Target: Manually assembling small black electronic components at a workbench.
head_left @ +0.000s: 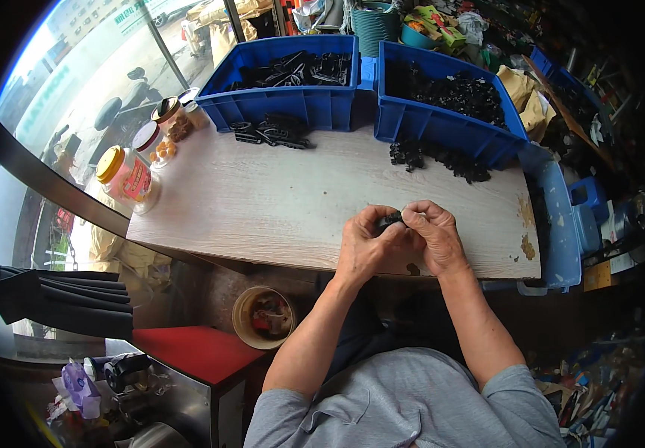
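Above the table's near edge, my left hand [364, 240] is closed around a small black plastic part [390, 220]. My right hand [437, 235] meets it there, thumb and fingers pinched at the part's right end. Most of the part is hidden by my fingers. Farther off on the pale wood-grain table [263, 194] lies a small pile of long black plastic pieces [272, 133], in front of the left blue bin [285, 104]. Small dark pieces [442, 158] are heaped in front of the right blue bin [442, 123]. Both bins hold more black pieces.
Several lidded jars, one with a yellow lid [127, 179], line the table's left side by the window. A light blue bin [558, 224] stands against the right edge. Below are a round waste bucket [240, 317] and a red-topped cabinet [195, 351].
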